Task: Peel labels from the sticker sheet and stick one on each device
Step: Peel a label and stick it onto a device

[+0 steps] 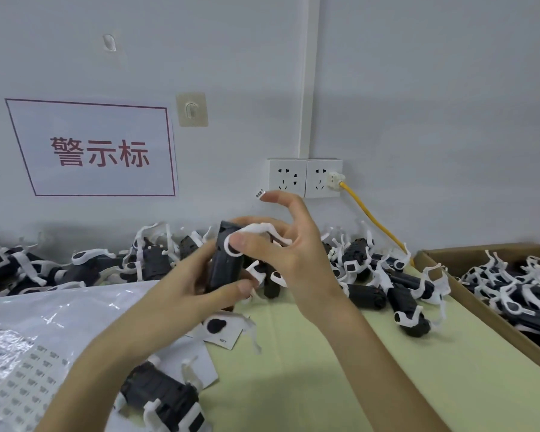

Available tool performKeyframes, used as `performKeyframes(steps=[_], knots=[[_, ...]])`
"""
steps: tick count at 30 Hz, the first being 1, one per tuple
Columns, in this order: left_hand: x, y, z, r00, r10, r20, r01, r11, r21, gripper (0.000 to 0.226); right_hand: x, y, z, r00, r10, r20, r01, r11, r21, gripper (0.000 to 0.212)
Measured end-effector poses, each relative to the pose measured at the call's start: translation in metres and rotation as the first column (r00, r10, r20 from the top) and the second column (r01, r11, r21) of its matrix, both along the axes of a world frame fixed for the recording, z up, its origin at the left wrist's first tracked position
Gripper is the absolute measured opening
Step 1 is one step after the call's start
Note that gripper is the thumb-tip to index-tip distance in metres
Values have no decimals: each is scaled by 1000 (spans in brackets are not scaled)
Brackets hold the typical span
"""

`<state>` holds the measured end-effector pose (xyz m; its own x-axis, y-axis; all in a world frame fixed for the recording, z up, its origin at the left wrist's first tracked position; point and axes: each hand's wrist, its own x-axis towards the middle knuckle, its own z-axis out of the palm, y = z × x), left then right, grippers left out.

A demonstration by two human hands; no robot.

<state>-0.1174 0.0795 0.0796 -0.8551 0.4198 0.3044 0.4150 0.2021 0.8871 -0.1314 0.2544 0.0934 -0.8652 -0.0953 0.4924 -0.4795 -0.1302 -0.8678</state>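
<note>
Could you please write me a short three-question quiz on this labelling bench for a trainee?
1. True or false: the cardboard box on the right is empty.
2. Where is the peeled label? A) on a raised fingertip of the right hand B) on the wall sign C) on the yellow cable
3. Fill in: the left hand and the right hand together hold one black ____.
Key: 1 false; 2 A; 3 device.
</note>
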Motion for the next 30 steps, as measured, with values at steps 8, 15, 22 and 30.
performKeyframes(steps=[8, 15, 22, 30], knots=[[-7, 12, -8, 972, 154, 176, -196, 948, 252, 25, -1, -4, 0, 914, -377, -153, 332, 908, -255, 9], [-11, 16, -11, 941, 228, 248, -303, 895, 326, 51, 0, -6, 0, 998, -67, -19, 69, 990, 124, 8], [-12, 20, -13, 942, 313, 122, -335, 904, 266, 31, -3, -12, -7, 979, -168, -115, 190, 958, 217, 16], [-11, 24, -13, 934, 351, -75, -330, 922, 200, 25, -2, -14, -8, 954, -263, -142, 290, 932, 217, 15]])
